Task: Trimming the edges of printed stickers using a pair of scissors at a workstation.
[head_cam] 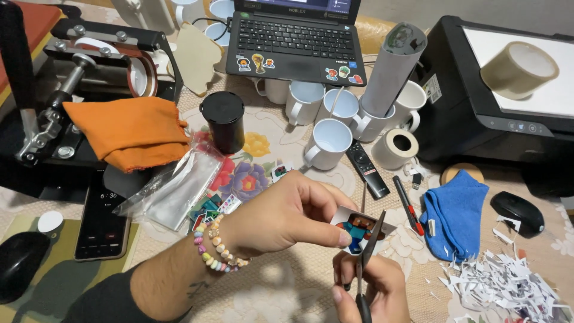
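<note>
**Scissors at the edge of a printed cutout, in a crowded workspace**

Nearest the camera, the right hand is closed around the handles of a pair of scissors, whose blades point up and away and meet the lower edge of a small printed cutout showing a blocky figure. The left hand, with a bead bracelet at the wrist, pinches the cutout's left side between thumb and fingers, holding it above the tablecloth.

Open cloth lies only just below and left of the hands. To the right, a heap of white paper trimmings sits near, with a blue cloth, a red-tipped pen and a black computer mouse beyond it. To the left lie a phone, clear plastic bags and loose stickers.

Farther off stand a remote control, white mugs, a tape roll and a black cylinder. At the back edge sit a laptop, a printer and a mug press under an orange cloth.
</note>
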